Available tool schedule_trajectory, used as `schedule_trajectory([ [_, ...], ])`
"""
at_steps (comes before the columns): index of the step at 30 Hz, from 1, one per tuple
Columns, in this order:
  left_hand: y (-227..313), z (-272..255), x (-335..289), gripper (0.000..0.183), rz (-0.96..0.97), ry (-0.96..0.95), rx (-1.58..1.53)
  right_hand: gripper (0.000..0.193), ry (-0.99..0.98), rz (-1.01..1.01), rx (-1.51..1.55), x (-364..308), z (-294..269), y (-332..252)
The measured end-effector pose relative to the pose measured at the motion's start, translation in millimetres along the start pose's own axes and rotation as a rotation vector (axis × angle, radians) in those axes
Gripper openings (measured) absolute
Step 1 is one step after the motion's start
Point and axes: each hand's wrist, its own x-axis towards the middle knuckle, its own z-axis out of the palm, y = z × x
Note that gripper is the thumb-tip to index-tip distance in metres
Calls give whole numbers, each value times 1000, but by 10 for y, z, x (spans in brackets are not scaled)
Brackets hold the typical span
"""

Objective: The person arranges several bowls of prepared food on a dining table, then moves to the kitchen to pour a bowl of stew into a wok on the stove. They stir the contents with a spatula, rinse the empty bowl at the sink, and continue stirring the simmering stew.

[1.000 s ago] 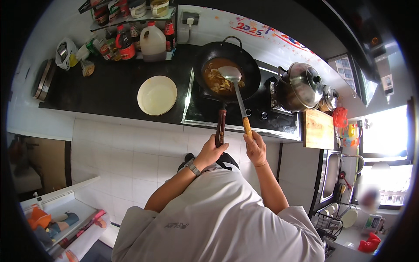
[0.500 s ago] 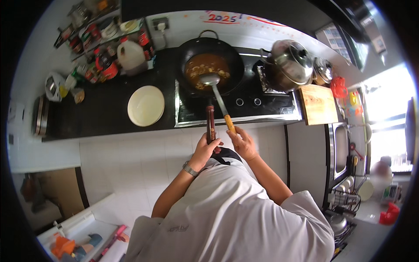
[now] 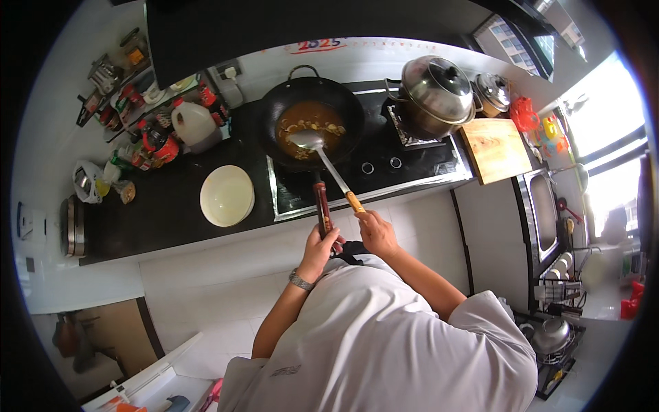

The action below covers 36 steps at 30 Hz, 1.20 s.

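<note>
A black wok [image 3: 274, 134] sits on the left burner of the hob, holding brown broth [image 3: 309, 115] with pale sliced pieces in it. My left hand [image 3: 321, 253] is closed around the end of the wok's dark red handle [image 3: 322, 206]. With my right hand [image 3: 377, 232] I grip the yellow wooden handle of a metal spatula [image 3: 331, 168]. Its rounded head lies in the broth at the near side of the wok. To the left of the wok, a cream-coloured bowl [image 3: 227, 196] stands on the black counter.
A large lidded steel pot [image 3: 434, 96] occupies the right burner, with a smaller lidded pot [image 3: 491, 94] behind it. A wooden cutting board [image 3: 495, 151] lies right of the hob. Bottles and a white jug [image 3: 195, 125] crowd the back left. A range hood [image 3: 309, 20] overhangs the wok.
My view has shifted and turned slightly, so the counter appears tilted. The spatula head has moved a little toward the left within the wok. Both hands keep their holds.
</note>
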Motion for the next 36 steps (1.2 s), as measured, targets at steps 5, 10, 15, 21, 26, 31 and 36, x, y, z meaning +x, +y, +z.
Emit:
schedule_trajectory([
  [5,-38,-26,18,27,-11,6,-28,32,-66,237,-92,-51,122,69],
  [10,7,-20,12,26,-46,4,-61,38,-70,281,-86,17,71,59],
  [15,20,11,-12,25,-43,-9,-104,35,-92,380,-6,106,8,-54],
  [21,-6,-33,28,26,-20,-14,-40,31,-36,469,5,323,-165,-203],
  [26,11,-21,17,25,-11,0,-42,27,-43,477,-210,759,-273,-159],
  [31,47,9,9,20,-11,15,-38,29,-164,516,-261,1017,-250,-291],
  [36,12,-10,-4,21,0,4,-42,34,-201,581,-64,1123,-229,-338],
])
